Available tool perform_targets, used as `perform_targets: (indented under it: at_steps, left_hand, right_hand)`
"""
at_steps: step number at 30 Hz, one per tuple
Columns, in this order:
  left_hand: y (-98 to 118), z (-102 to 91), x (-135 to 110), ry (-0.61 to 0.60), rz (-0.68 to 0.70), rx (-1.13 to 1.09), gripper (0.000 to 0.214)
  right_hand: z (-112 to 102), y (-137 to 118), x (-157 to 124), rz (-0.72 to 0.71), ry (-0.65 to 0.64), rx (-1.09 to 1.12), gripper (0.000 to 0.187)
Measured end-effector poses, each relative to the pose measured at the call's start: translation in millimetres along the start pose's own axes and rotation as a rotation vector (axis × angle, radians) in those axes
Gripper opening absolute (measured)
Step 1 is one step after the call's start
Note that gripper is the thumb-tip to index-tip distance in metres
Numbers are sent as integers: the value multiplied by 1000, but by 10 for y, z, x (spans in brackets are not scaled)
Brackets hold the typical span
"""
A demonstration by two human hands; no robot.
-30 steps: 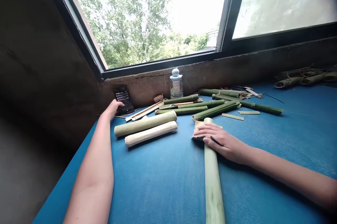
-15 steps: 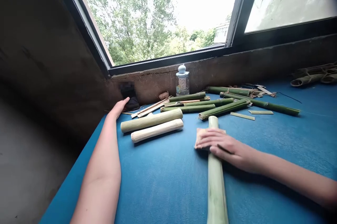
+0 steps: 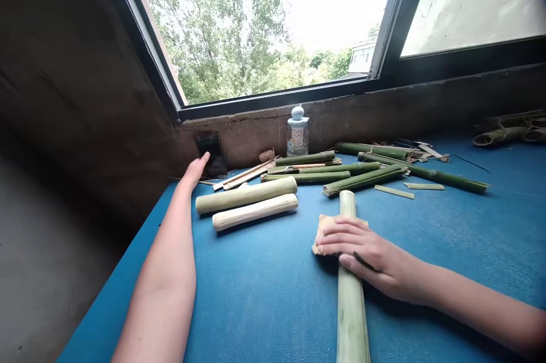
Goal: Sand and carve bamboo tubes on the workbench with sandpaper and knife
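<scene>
Pale green bamboo pole (image 3: 350, 306), blue tabletop (image 3: 264, 295)

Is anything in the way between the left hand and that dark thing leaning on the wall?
No, nothing visible. The left hand has its fingertips right at the dark thing, with only the blue table beneath. The thin pale strips lie off to the right, not in between. Whether the fingers actually touch it cannot be told.
</scene>
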State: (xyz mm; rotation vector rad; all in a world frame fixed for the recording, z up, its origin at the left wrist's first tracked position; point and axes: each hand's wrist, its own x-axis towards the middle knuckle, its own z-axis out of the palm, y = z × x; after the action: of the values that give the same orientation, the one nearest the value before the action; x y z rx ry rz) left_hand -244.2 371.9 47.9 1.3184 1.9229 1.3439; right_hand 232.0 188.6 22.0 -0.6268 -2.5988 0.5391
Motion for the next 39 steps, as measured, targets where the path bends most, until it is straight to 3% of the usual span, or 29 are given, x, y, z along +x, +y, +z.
perform_targets:
  at_steps: [4,8,10,13,16,18,20,23,25,28,31,34,37,39]
  left_hand:
    - [222,55,223,138,-4,-59,40]
    - [346,96,334,176,-39,-91,42]
    - [310,95,294,131,-30,-110,38]
    - [178,57,148,-25,-37,-146,34]
    - [51,13,-7,-187,-83,-166,31]
    - [7,2,-71,-259,-98,-171,30]
    - [-7,4,-100,-303,-101,-171,30]
    - [-7,6,-112,-341,-102,-163,30]
    - [-7,0,-120,-366,-102,-152,28]
    - [-8,-16,-139,-403,-97,-126,25]
    - [-3,-35,-148,-415,-98,-105,24]
    - [-2,-50,-140,-410,-112,-94,24]
    - [-21,-52,-134,-385,-120,-95,22]
    - [-42,-45,-137,-343,-104,-119,23]
  right_hand:
    - [37,-201,11,-80,-65,5,36]
    - [89,-437,10,-161,-157,13,39]
    - [99,-427,4,-211,-186,30,41]
    - [59,-168,-9,-191,-135,29,39]
    - [-19,170,-21,27,4,-22,37]
    - [-40,242,-20,136,72,-43,38]
    - [-11,141,-11,119,52,-39,38]
    - [72,-125,6,-8,-42,-8,37]
    - [84,-168,9,-84,-75,9,37]
    - [-4,83,-9,-99,-70,7,38]
    - [-109,352,-40,92,42,-19,39]
    - [-90,215,-38,127,30,-19,38]
    - [2,-121,6,-59,-124,41,37]
    - [8,-180,35,-141,-185,80,38]
